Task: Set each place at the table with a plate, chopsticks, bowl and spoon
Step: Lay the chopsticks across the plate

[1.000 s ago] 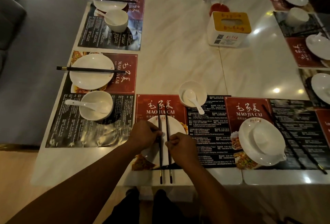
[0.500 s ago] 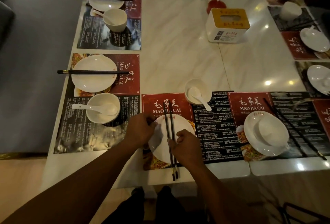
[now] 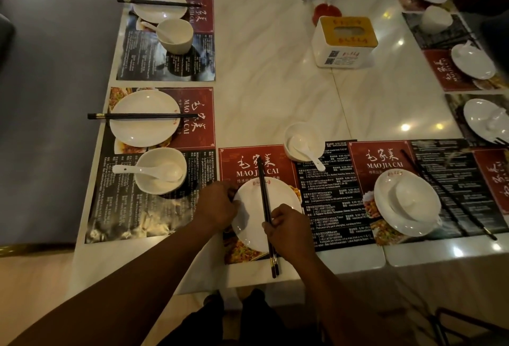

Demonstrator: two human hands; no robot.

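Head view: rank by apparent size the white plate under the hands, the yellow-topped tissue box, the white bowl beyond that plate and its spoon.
1. Round white plate and yellow-topped white tissue box: these look alike, and the box is farther off, so unranked.
2. Then round white bowl.
3. Smallest: white ceramic spoon.

White plate [image 3: 252, 216], black chopsticks [image 3: 265, 202], red-black placemat [image 3: 278, 163] (white lettering).

Dim, warm; glare spots, wide-angle warp.
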